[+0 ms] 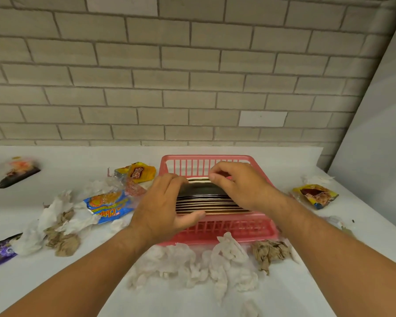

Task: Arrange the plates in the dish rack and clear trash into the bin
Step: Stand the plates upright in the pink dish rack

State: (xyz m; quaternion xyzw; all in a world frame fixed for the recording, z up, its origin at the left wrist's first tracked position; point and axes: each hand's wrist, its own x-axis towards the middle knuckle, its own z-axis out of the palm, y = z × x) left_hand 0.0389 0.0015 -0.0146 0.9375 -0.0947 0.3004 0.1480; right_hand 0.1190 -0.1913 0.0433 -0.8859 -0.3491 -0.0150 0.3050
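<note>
Plates (pixel 204 200) stand on edge in a pink dish rack (pixel 238 227), packed face to face, their dark rims running left to right between a person's two hands. The left hand (pixel 162 202) clasps the row's left end, fingers curled over the top and thumb pressed against the nearest face. The right hand (pixel 238 186) sits at the right end, fingertips pinching the pale rim of the farthest plate. Both hands are on the row, so neither is nearer; any spacing-out would likely run away from the body, along the rack. Just left of the left hand lies a blue wrapper (pixel 108 207) whose script appears to read "Chip" before creases hide the rest. Beyond it, a yellow wrapper (pixel 137 172) carries a brown logo too small to read. Crumpled tissues (pixel 192 264) lie beneath both wrists. No bin is in view.
</note>
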